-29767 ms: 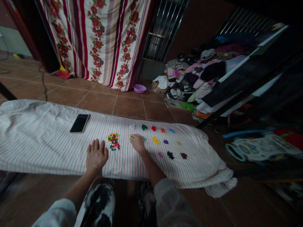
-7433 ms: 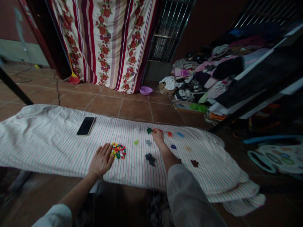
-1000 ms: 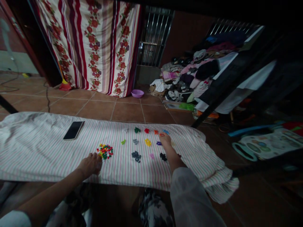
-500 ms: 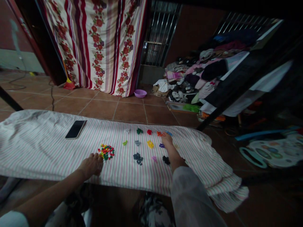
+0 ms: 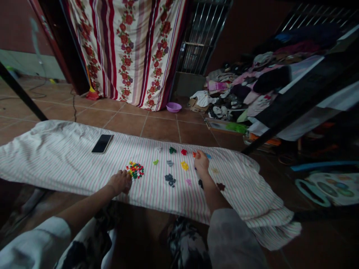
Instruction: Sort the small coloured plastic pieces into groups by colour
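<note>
My left hand point(image 5: 121, 181) rests on the striped cloth with bent fingers, its fingertips at the near-left edge of a mixed pile of small coloured pieces point(image 5: 136, 170). What lies under those fingers is hidden. My right hand point(image 5: 201, 162) is curled closed over the small orange pieces point(image 5: 194, 154), partly covering them and the purple pieces below. Around it lie blue pieces point(image 5: 208, 156), red pieces point(image 5: 183, 152), yellow pieces point(image 5: 184, 165) and black pieces point(image 5: 201, 183). Dark grey pieces point(image 5: 169, 180), pink pieces point(image 5: 188, 182) and dark green pieces point(image 5: 172, 150) form separate little heaps.
A phone point(image 5: 102, 144) lies on the striped cloth point(image 5: 70, 157) at the left. Brown pieces point(image 5: 220, 186) sit right of my right forearm. Beyond the cloth are a tiled floor, a purple basin point(image 5: 174, 107), a flowered curtain point(image 5: 140, 48) and a heap of clothes point(image 5: 238, 86).
The view has shifted, so the cloth sits further right and higher. My right hand has curled and now hides most of the purple pieces. The left hand stays by the mixed pile.
</note>
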A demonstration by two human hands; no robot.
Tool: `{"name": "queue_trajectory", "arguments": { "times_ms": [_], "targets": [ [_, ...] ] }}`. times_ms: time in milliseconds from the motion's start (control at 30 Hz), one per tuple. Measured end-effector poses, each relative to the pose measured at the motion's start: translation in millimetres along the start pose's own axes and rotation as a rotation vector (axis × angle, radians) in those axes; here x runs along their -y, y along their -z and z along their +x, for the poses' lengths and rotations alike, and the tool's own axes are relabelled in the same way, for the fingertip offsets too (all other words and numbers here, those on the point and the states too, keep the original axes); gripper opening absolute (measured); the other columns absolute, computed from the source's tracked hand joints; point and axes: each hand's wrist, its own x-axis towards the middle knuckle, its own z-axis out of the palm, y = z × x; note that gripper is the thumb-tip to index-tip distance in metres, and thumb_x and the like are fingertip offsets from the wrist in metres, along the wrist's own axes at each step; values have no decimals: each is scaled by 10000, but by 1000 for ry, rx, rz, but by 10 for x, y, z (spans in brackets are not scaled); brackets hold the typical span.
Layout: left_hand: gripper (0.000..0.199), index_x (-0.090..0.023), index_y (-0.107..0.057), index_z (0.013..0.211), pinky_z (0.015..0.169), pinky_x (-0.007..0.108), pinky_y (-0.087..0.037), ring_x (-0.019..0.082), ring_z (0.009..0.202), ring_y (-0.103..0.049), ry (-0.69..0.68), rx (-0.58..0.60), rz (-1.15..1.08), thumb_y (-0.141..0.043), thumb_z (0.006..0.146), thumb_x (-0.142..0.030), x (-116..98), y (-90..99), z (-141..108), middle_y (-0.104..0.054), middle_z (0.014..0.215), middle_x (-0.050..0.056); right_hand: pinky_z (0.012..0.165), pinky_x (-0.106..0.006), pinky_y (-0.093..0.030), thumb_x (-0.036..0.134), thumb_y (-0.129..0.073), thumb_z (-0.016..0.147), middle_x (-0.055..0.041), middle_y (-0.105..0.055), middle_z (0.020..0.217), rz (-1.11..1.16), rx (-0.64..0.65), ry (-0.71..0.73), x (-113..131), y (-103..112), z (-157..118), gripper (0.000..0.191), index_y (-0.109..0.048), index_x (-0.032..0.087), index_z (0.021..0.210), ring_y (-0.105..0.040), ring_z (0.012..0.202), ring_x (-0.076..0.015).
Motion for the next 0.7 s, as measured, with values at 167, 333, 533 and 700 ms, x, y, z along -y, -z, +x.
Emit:
{"name": "queue_trajectory", "arguments": {
  "times_ms": [167, 333, 533, 700],
  "targets": [
    [433, -139, -535, 1164, 890, 371, -456, 273, 1118, -498, 15, -30, -43, -565, 738, -206, -1, -20, -65, -557, 1188, 158, 923, -339, -475, 184, -364, 851, -91, -651, 1080, 186, 147, 309, 781, -168, -857, 368, -623, 187, 1113, -598, 1011, -193],
    [363, -171, -546, 1168, 859, 369, -469, 255, 1117, -496, 36, -93, -88, -409, 832, -168, -25, -98, -220, -569, 1194, 154, 1013, -374, -434, 138, -360, 864, -86, -630, 1169, 168, 426, 560, 1125, -522, -1693, 409, -614, 212, 1176, -548, 1134, -190],
    [559, -37, -364, 1380, 1110, 481, -248, 333, 1398, -232, 131, -276, -132, -323, 904, -328, -117, -535, -393, -297, 1490, 231, 1071, -443, -377, 188, -403, 899, -129, -560, 1296, -45, 456, 640, 1120, -701, -2008, 374, -597, 163, 1218, -426, 1272, -239],
    [665, -16, -282, 1422, 1151, 484, -169, 305, 1428, -157, 192, -390, -202, -255, 916, -447, -182, -763, -373, -261, 1510, 212, 1088, -434, -357, 166, -394, 889, -119, -555, 1303, -46, 424, 617, 1139, -712, -2036, 389, -595, 155, 1222, -423, 1272, -227]
  ]
}}
